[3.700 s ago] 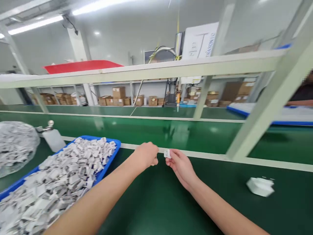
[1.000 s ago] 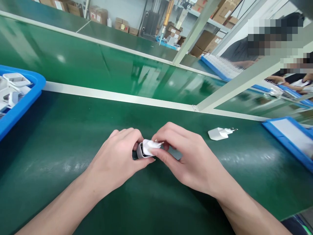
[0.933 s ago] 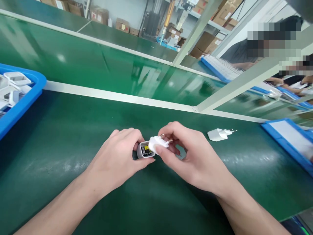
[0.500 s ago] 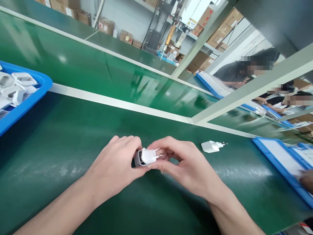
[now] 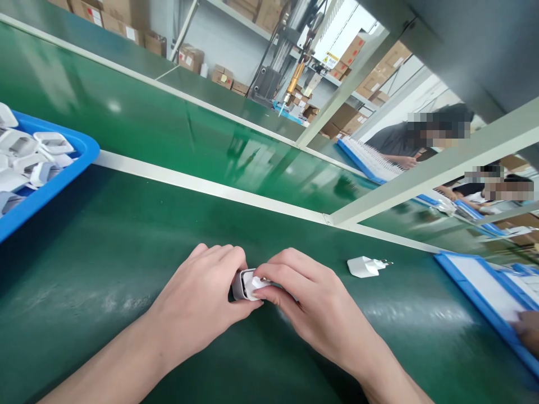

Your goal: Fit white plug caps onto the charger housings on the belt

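Between my hands is a white charger housing (image 5: 240, 286) with a white plug cover (image 5: 254, 285) at its open end. My left hand (image 5: 202, 297) is closed around the housing from the left. The thumb and fingers of my right hand (image 5: 303, 297) pinch the plug cover from the right, hiding most of its pins. A dark gap shows between the cover and the housing rim. To the right, a white plug charger (image 5: 362, 267) lies on the green work surface (image 5: 168, 224), its two pins pointing right.
A blue bin (image 5: 90, 147) of white housings stands at the left. Blue trays (image 5: 471, 286) lie at the right, with another person's hand (image 5: 528, 328) over one. A pale frame post (image 5: 379, 191) slants across the right. Beyond the rail, people sit by a green conveyor (image 5: 189, 134).
My right fingers have closed over the plug cover and its pins, which showed plainly before. The cover now sits at a different tilt in the housing's open end.
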The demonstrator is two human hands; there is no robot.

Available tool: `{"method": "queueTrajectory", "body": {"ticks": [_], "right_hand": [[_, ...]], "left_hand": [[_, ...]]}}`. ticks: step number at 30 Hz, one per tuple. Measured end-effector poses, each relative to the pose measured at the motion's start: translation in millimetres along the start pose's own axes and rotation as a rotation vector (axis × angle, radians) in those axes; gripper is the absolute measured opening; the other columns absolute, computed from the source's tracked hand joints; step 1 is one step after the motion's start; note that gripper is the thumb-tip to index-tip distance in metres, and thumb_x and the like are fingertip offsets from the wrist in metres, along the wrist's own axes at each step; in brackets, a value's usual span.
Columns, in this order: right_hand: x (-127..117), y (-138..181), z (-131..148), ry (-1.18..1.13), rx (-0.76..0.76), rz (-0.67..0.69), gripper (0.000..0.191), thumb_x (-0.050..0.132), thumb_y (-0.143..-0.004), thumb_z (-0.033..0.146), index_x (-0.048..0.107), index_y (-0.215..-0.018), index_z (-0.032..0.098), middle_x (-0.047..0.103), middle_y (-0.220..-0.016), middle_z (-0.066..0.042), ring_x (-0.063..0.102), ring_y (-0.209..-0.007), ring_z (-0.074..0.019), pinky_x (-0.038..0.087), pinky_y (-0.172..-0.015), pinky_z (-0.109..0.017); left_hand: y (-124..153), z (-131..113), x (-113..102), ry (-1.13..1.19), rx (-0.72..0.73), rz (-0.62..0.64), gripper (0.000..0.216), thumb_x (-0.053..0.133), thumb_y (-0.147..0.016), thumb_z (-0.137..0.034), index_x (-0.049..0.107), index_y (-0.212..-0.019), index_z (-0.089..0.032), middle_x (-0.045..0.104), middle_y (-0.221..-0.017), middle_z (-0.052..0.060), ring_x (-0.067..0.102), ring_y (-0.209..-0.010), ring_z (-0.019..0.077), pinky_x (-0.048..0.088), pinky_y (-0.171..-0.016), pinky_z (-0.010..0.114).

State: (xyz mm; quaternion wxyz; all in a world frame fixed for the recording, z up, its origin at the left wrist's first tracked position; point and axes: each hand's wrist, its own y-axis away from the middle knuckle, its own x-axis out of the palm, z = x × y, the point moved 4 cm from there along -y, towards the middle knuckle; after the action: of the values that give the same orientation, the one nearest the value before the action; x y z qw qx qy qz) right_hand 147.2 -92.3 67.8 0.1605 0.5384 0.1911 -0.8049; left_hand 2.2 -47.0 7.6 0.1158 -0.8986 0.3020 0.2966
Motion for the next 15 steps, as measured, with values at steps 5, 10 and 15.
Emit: {"method": "queueTrajectory", "body": {"ticks": [5, 10, 15], "right_hand": [[2.6, -1.5, 1.5, 0.044, -0.029, 0.008, 0.018, 0.049, -0.108, 0.021, 0.065, -0.1, 0.019, 0.065, -0.09, -0.005, 0.054, -0.077, -0.0166, 0.041, -0.068, -0.03], [5.1, -3.1, 3.8, 0.076, -0.037, -0.015, 0.019, 0.047, -0.107, 0.017, 0.063, -0.095, 0.018, 0.063, -0.088, -0.005, 0.053, -0.075, -0.0159, 0.039, -0.066, -0.03], [10.2, -2.6, 4.6, 0.126, -0.049, -0.017, 0.024, 0.043, -0.107, 0.014, 0.057, -0.087, 0.017, 0.059, -0.085, -0.005, 0.05, -0.073, -0.0155, 0.037, -0.064, -0.029]], "left_hand": [[0.8, 0.2, 0.1, 0.014, 0.005, -0.011, 0.025, 0.062, -0.088, -0.033, 0.044, -0.074, -0.023, 0.058, -0.074, -0.003, 0.048, -0.069, 0.018, 0.035, -0.068, 0.033], [1.2, 1.1, -0.1, 0.022, -0.025, 0.005, 0.027, 0.062, -0.086, -0.034, 0.042, -0.073, -0.023, 0.058, -0.074, -0.004, 0.047, -0.07, 0.0185, 0.034, -0.066, 0.032], [1.4, 0.5, 0.3, 0.021, -0.042, 0.005, 0.028, 0.063, -0.086, -0.037, 0.042, -0.073, -0.023, 0.059, -0.074, -0.003, 0.049, -0.072, 0.0197, 0.034, -0.065, 0.032]]}}
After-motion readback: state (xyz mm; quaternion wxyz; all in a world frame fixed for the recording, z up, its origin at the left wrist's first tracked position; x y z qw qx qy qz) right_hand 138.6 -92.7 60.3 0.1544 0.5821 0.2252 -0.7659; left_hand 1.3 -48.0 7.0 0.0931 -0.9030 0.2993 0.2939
